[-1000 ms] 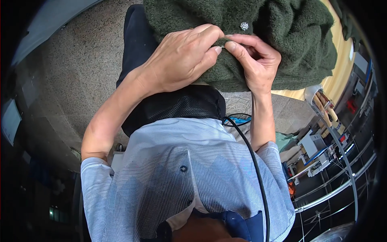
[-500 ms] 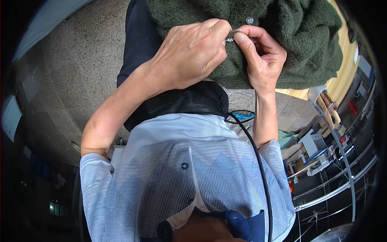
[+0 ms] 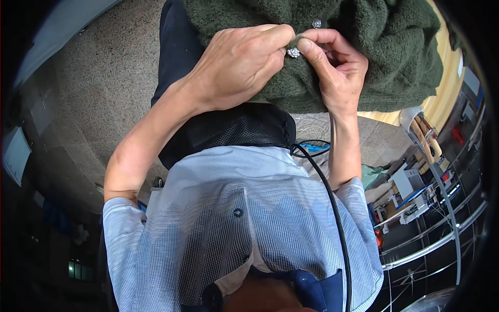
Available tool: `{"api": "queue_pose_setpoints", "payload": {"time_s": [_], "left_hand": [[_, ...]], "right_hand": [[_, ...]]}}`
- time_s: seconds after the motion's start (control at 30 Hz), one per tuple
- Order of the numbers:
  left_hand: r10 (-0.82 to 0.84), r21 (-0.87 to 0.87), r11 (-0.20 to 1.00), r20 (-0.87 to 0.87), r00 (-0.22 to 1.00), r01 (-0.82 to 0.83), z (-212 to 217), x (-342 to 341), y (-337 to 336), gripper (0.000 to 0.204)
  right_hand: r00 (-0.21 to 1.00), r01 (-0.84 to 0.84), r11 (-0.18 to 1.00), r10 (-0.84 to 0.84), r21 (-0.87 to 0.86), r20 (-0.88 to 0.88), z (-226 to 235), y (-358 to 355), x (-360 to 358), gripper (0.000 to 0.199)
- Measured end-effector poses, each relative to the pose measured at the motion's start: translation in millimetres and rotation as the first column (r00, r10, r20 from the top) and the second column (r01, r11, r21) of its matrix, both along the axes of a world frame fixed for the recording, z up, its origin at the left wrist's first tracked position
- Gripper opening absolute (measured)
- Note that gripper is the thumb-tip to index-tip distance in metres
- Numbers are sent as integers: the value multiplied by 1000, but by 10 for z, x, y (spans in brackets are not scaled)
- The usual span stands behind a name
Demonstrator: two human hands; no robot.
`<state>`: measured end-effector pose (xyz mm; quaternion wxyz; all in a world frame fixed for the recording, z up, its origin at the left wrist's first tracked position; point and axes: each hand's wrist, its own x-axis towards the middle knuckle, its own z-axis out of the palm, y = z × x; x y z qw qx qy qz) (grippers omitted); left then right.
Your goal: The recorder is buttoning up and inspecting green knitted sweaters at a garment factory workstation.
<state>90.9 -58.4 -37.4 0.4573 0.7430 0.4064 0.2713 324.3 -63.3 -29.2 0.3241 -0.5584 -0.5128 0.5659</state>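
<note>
A dark green fuzzy knit garment (image 3: 395, 57) lies bunched over my lap and a wooden surface. Both hands meet at a pinched-up bit of its knit edge. My left hand (image 3: 239, 65) is closed, thumb and forefinger gripping that edge from the left. From the right, my right hand (image 3: 340, 67) pinches the same bit between thumb and forefinger. A sparkling silver button (image 3: 293, 52) sits just below the fingertips, between the two hands. Farther up, a second sparkling button (image 3: 316, 24) shows on the knit. My left fingertips are partly hidden by the hand itself.
A pale wooden tabletop (image 3: 447, 83) shows beyond the garment at the right. A clear container (image 3: 413, 117) with wooden-handled tools stands at its edge. A black cable (image 3: 332, 203) runs down over my striped shirt. Metal rails (image 3: 436, 255) curve at the lower right.
The lower silver button, mostly covered before, now shows fully below my fingertips. Both hands have shifted very slightly left while keeping their pinch on the knit.
</note>
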Motion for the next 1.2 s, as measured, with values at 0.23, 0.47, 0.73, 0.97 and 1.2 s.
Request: {"api": "queue_pose_setpoints", "payload": {"time_s": [0.23,0.47,0.73,0.97,1.2], "left_hand": [[67,-13,998,108,992,-66,0,21,1,10],[48,-14,999,109,993,-47,-36,-9,7,12],[53,-99,994,105,993,-42,-9,12,45,20],[19,-90,996,41,999,-15,63,11,39,25],[44,-8,999,70,997,-43,-52,-33,21,33]], "right_hand": [[949,-15,999,3,-38,-316,14,-4,46,27],[985,-80,997,79,3,-156,-20,1,87,36],[935,-39,997,16,-59,-354,9,2,74,26],[953,-31,1000,30,0,-302,-33,9,58,19],[993,-18,999,21,34,-112,8,-19,-51,16]]}}
